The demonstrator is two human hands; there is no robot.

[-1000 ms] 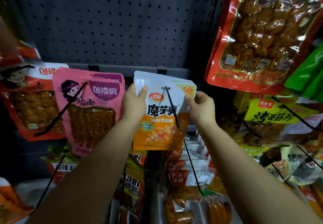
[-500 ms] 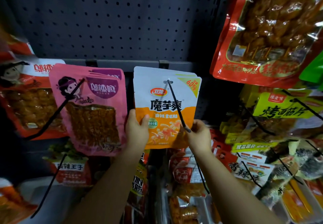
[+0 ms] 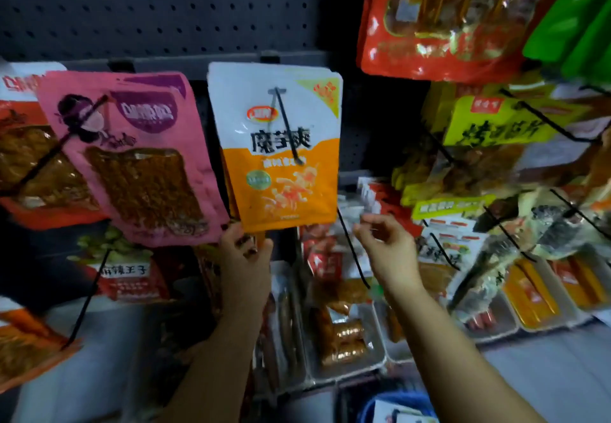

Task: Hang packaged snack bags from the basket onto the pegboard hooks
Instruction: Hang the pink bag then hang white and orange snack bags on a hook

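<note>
An orange-and-white snack bag [image 3: 281, 165] hangs on a black hook [image 3: 286, 118] of the dark pegboard [image 3: 165, 6], at the front of a small stack of the same bags. My left hand [image 3: 246, 254] is just under the bag's lower left corner and pinches the bottom edge of the stack between thumb and fingers. My right hand [image 3: 385, 241] hovers below the bag's lower right corner, apart from it, its fingers loosely curled around nothing. The blue basket [image 3: 393, 404] shows at the bottom edge with a packet in it.
A pink snack bag [image 3: 139, 165] hangs right beside the orange one on the left. Red [image 3: 439, 19], green [image 3: 575, 16] and yellow bags [image 3: 502, 122] hang at the right on long black hooks. Trays of packaged snacks [image 3: 340, 333] lie on the shelf below.
My right hand has let go of the bag's lower right corner and moved down and right. My left hand has slid down to the bottom edge. The bag now hangs on its hook.
</note>
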